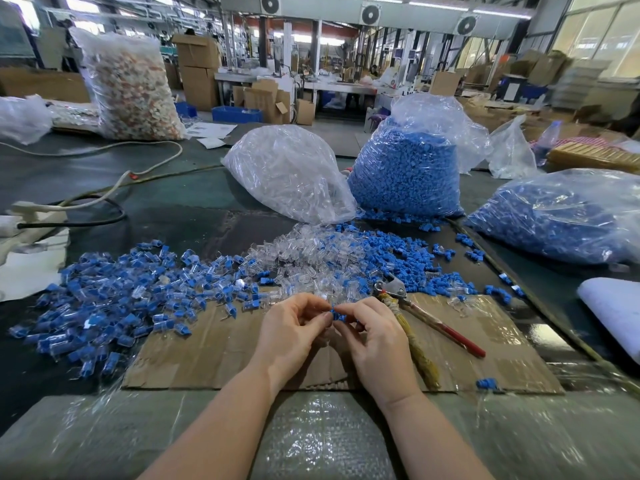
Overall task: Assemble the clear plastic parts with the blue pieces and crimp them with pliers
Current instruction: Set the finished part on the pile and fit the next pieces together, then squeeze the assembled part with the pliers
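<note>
Hands point(334, 318) around blue piece point(338, 316)

Hidden and cut-off parts

The clear part is largely concealed inside the left hand point(294, 327); the blue piece point(337, 315) is half covered by fingertips; the white pad point(613, 306) is cropped at the right edge.

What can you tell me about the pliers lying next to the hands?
The pliers lie flat on the brown cardboard, just right of the right hand, and nobody holds them. The head is grey metal and points away from the person, toward the loose blue pieces. Two long handles spread apart toward the person: one is wrapped in worn yellowish tape or cloth, the other is thin with a red grip at its end. The yellowish handle runs close beside the right hand; whether they touch is unclear.
</note>
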{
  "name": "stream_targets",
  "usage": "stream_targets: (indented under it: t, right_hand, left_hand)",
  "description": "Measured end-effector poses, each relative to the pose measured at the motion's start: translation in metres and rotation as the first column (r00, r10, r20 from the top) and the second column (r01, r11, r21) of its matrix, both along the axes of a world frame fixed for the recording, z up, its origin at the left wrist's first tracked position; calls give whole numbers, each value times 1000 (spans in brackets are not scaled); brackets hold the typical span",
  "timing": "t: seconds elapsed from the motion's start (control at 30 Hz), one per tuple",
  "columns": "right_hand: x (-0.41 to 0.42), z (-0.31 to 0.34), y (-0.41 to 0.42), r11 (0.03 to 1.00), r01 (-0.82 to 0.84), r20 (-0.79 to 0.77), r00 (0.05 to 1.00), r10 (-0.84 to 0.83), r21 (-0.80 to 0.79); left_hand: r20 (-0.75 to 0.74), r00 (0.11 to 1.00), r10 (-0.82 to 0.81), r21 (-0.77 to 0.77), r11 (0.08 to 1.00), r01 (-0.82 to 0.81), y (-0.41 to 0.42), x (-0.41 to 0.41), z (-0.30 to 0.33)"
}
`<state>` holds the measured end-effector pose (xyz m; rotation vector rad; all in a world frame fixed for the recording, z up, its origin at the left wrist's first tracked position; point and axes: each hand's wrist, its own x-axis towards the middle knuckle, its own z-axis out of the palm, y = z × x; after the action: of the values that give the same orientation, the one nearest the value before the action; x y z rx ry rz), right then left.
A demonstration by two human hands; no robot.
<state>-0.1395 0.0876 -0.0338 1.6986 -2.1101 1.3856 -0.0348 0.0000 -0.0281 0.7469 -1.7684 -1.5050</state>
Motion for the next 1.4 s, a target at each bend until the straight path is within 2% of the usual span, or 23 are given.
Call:
stream_targets:
  t: [0.3,0.4,0.5,0.57,0.63,0.7,0.77,0.9,1.03,1.1,1.13,1.2,1.27,1.33,1.4]
  right_hand:
    - [2,0,0,999,6,-23,1000,-5,36]
    - [3,2,0,996,94,-69,993,-94,-2]
    - [0,5,2,958,288,-127,950,-286,-7]
    - [-7,9,4,859,485,-175,871,-459,161]
    - [-20,14,7,635,620,-270,780,-565,462]
    - [-31,19,13,449,597,-302,765,-569,665]
    - [-36,20,16,393,560,-316,785,-533,729]
    - [-34,19,15,435,652,-469,754,-460,621]
    - [-31,30,15,487,637,-434,768,-471,598]
    - [-31,38,15,571,559,-405,829,-386,601]
    - [-29,42,14,634,459,-316,888,-333,622]
    - [-21,52,13,727,161,59,962,-267,667]
    - [-9,64,11,766,-86,383,898,-218,637]
    - [1,71,11,749,-153,434,880,-195,645]
    - [8,77,11,718,-135,375,908,-186,683]
  left_hand:
    - [-7,1000,8,5,1000,-8,-1,-1,-3]
    - [-11,1000,18,14,1000,-18,-3,0,-5]
    - [-33,999,36,59,998,-34,-6,1,-8]
    - [-52,997,50,94,995,-45,-7,1,-11]
    - [-69,996,54,131,990,-44,-9,1,-13]
    - [-100,993,58,195,980,-38,-11,1,-14]
    - [-104,993,60,228,973,-35,-14,1,-14]
    - [-92,994,62,256,966,-37,-19,-1,-14]
    - [-113,989,94,306,950,-55,-23,-2,-15]
    - [-119,987,112,318,945,-69,-24,-3,-14]
    - [-121,985,121,326,942,-75,-25,-3,-14]
    - [-115,984,137,335,938,-91,-25,-4,-12]
    - [-105,983,147,333,937,-105,-25,-4,-10]
    - [-112,982,154,350,931,-106,-23,-4,-8]
    - [-121,979,166,379,919,-109,-23,-3,-7]
